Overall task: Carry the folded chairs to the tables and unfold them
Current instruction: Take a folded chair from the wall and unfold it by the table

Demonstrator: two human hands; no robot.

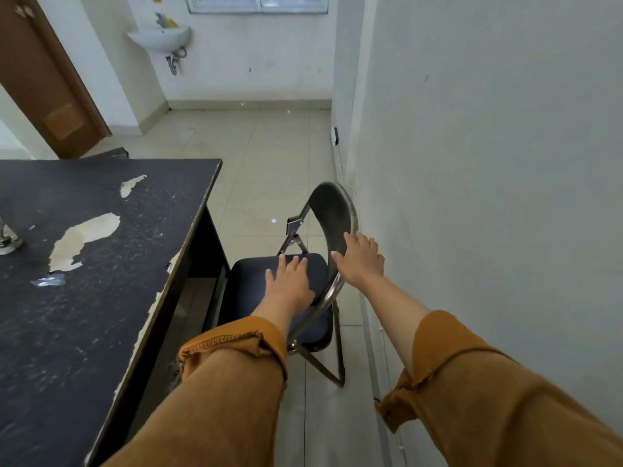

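A metal folding chair (332, 210) with a dark blue seat and dark backrest stands unfolded on the floor, between the table's right edge and the wall. My left hand (290, 283) lies flat on the seat cushion, fingers spread. My right hand (360, 259) rests over the curved backrest, fingers draped over its inner face. The dark table (101, 264) with a peeling top fills the left of the view; the seat's left edge sits close to the table's side.
A white wall (488, 197) runs close along the right of the chair. Beyond lie a tiled floor (269, 146), a wall-mounted sink (160, 38) and a brown door (50, 96) at the back left. A small object (8, 235) sits at the table's left edge.
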